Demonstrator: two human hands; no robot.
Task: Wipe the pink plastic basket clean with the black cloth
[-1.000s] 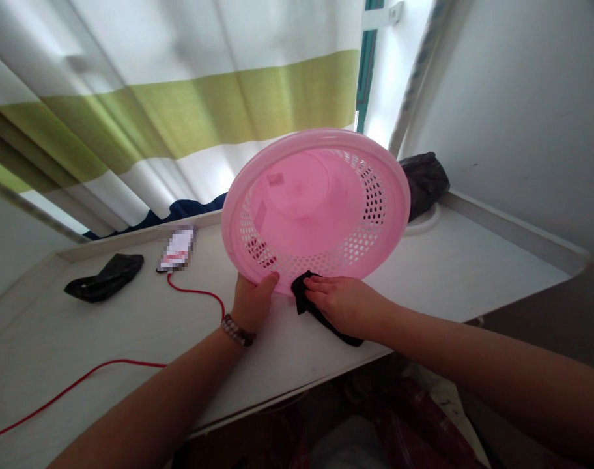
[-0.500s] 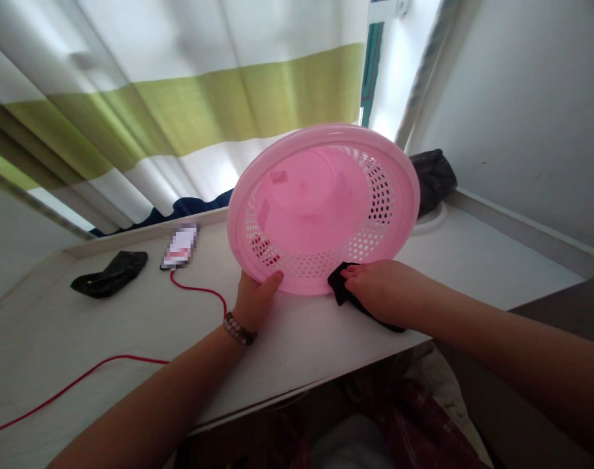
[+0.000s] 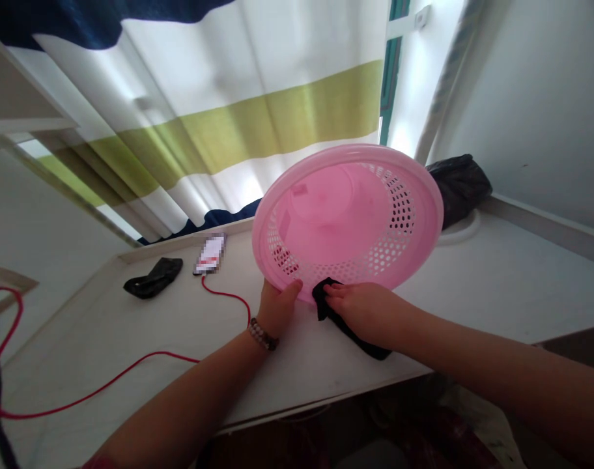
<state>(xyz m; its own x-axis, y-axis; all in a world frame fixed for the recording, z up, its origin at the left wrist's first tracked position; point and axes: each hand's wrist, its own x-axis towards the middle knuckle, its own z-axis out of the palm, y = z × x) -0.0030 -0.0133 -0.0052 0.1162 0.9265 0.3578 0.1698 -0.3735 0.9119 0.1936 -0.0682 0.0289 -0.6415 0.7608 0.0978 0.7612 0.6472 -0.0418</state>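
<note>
A pink plastic basket (image 3: 326,215) with perforated sides is tilted so its open mouth faces me. My left hand (image 3: 279,306) is closed on the lower left of its rim, thumb on the inner side and the other fingers hidden behind. In my right hand (image 3: 360,309) is a black cloth (image 3: 365,345), pressed against the bottom of the rim just right of my left thumb. Part of the cloth hangs down from the palm over the white tabletop. The underside of the basket is out of sight.
On the white table (image 3: 189,326) lie a black crumpled pouch-like item (image 3: 153,278) and a phone (image 3: 210,254) with a red cable (image 3: 155,355) running left. A black plastic bag (image 3: 460,185) sits in the right back corner, behind the basket. A striped curtain (image 3: 277,124) hangs at the back.
The cloth in my right hand has slid left along the basket's bottom rim, closer to my left thumb. My left hand keeps its hold. The whole view has shifted, showing more at left.
</note>
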